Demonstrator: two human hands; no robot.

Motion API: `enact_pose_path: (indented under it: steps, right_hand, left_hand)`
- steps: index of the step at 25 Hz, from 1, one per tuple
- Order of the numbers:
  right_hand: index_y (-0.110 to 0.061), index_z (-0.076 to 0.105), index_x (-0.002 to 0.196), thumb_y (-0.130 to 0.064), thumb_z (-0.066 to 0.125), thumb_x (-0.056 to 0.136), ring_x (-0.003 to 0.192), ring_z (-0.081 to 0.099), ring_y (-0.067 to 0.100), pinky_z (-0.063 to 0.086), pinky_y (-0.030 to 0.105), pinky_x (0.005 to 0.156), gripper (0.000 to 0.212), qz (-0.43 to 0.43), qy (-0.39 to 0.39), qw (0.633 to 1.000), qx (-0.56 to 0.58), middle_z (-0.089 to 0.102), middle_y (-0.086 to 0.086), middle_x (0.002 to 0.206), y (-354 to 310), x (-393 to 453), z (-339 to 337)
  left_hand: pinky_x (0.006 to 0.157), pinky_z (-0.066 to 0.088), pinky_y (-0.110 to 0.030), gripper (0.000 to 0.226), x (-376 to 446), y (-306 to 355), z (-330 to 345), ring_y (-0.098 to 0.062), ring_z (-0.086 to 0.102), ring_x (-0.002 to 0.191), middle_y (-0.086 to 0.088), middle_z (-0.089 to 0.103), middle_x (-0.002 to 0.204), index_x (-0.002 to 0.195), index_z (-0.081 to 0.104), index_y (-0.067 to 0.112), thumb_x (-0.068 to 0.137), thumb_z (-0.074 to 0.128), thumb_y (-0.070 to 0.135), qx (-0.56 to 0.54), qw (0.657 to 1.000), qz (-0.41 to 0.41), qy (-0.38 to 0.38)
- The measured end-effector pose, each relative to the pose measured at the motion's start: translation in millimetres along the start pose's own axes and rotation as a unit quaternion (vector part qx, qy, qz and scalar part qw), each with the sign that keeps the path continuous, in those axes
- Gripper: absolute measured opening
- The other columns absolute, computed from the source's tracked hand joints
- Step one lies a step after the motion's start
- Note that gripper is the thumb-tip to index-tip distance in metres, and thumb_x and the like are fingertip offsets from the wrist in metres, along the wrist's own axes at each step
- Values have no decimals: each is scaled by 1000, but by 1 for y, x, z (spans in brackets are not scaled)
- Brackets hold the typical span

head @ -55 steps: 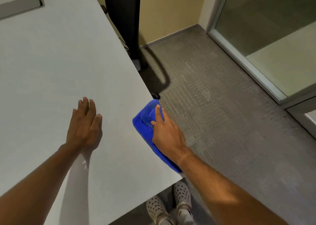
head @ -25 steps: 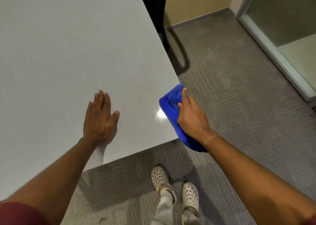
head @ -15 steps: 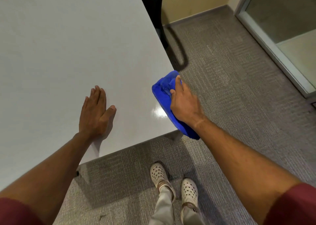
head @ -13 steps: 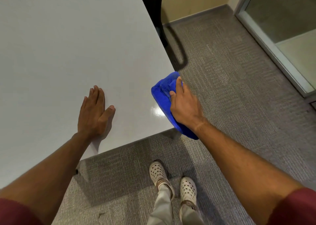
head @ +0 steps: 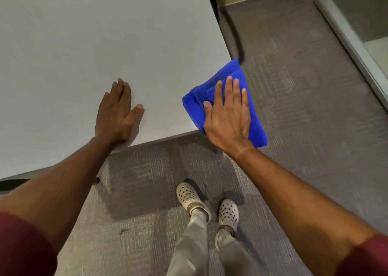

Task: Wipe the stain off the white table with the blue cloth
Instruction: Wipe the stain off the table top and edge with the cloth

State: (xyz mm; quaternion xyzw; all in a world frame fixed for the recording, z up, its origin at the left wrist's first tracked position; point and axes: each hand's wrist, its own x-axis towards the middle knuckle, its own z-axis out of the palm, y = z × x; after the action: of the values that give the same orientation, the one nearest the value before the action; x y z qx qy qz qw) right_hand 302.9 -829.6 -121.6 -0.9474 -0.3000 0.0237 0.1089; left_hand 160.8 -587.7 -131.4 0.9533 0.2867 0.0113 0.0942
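Observation:
The white table (head: 84,44) fills the upper left of the head view, and its near right corner lies under the blue cloth (head: 228,74). The folded cloth overhangs the table's right edge and corner. My right hand (head: 227,116) presses flat on the cloth with its fingers spread. My left hand (head: 117,114) rests palm down on the bare tabletop near the front edge, holding nothing. No stain shows on the visible tabletop.
Grey carpet (head: 294,107) lies right of and below the table. My feet in pale perforated clogs (head: 189,196) stand just in front of the table edge. A glass partition with a light frame (head: 352,38) runs along the far right. A dark chair base (head: 233,30) curves behind the corner.
My right hand has turned flatter on the cloth, with all fingers now spread over it at the table's corner. The view has tilted down toward my feet. My left hand stays planted.

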Motion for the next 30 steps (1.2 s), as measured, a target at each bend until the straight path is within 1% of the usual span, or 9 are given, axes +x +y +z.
enact_pose_path:
  steps: [5, 8, 10, 12, 16, 21, 24, 27, 30]
  right_hand:
    - [-7, 29, 152, -39, 32, 100, 151, 13, 31, 5, 46, 123, 61, -118, -19, 985, 124, 21, 18, 162, 19, -8, -10]
    - [-9, 29, 153, -33, 40, 99, 151, 13, 34, 4, 48, 122, 60, -184, -19, 981, 50, 20, 18, 162, 62, -24, -11]
    - [-8, 29, 153, -27, 53, 96, 150, 14, 38, 6, 51, 121, 65, -190, -11, 982, 18, 20, 20, 161, 68, -29, -4]
    - [-7, 33, 151, -21, 60, 93, 148, 21, 41, 9, 54, 120, 65, -177, 15, 984, 1, 26, 22, 159, 57, -31, 5]
    - [-7, 38, 148, -20, 60, 93, 145, 28, 40, 14, 51, 119, 61, -196, 33, 980, -11, 32, 23, 156, 16, -35, 16]
    - [-11, 34, 151, -23, 53, 98, 148, 24, 35, 12, 44, 121, 57, -255, 37, 966, 10, 30, 18, 158, -63, -45, 38]
    - [-13, 35, 151, -14, 53, 97, 149, 23, 31, 11, 42, 121, 57, -255, 31, 966, 7, 29, 14, 159, -53, -43, 34]
    - [-12, 39, 149, 4, 56, 87, 148, 26, 32, 12, 43, 121, 66, -192, 45, 980, 29, 33, 15, 158, -11, -43, 22]
    - [-10, 40, 148, 9, 58, 84, 148, 25, 33, 11, 45, 122, 70, -140, 57, 988, 26, 33, 15, 157, 12, -44, 15]
  left_hand:
    - [121, 6, -41, 74, 1, 1, -5, -21, 6, 151, -11, 10, 164, 155, 15, 8, 95, 28, 49, -16, 1000, 19, 10]
    - [121, 8, -42, 75, 0, 0, -6, -24, 9, 151, -13, 11, 163, 154, 17, 6, 94, 27, 49, -18, 1000, 21, 8]
    - [121, 7, -41, 74, -2, -1, -5, -24, 8, 151, -13, 10, 163, 154, 16, 5, 95, 26, 49, -17, 1000, 23, 7]
    - [121, 7, -41, 73, -5, -5, -3, -24, 7, 151, -13, 10, 164, 154, 15, 6, 95, 23, 50, -13, 1000, 26, 8]
    - [119, 4, -39, 73, -24, -13, 2, -24, 5, 151, -10, 6, 164, 155, 10, 11, 96, 17, 53, 7, 1000, 18, 3]
    - [121, 10, -46, 70, -31, -15, 0, -30, 8, 150, -17, 9, 163, 154, 12, 7, 97, 16, 47, 15, 999, 36, -2]
    - [121, 11, -46, 68, -33, -14, -3, -29, 8, 150, -17, 10, 163, 154, 13, 7, 98, 16, 45, 13, 999, 33, 0]
    - [121, 11, -45, 67, -35, -13, -4, -29, 9, 150, -15, 11, 163, 154, 14, 8, 98, 16, 46, 14, 999, 32, 5]
    - [121, 14, -48, 68, -35, -13, -5, -30, 11, 150, -15, 12, 163, 153, 15, 7, 98, 13, 47, 20, 999, 36, 6]
